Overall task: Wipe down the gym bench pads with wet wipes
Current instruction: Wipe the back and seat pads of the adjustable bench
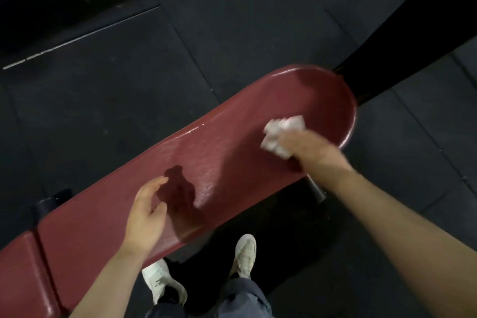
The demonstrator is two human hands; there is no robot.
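A long dark-red bench pad (232,142) runs from the lower left to a rounded end at the upper right. A second red pad (18,279) adjoins it across a seam at the far left. My right hand (307,148) holds a crumpled white wet wipe (281,131) against the pad near its rounded end; the hand is blurred. My left hand (147,212) hovers over the middle of the pad with relaxed fingers and holds nothing, casting a shadow beside it. A wet sheen shows on the pad's middle.
Dark rubber floor tiles (180,46) surround the bench. A black frame post (413,33) rises past the pad's rounded end. Black bench tube ends (316,188) stick out under the pad. My white shoes (242,255) stand right against the bench's near side.
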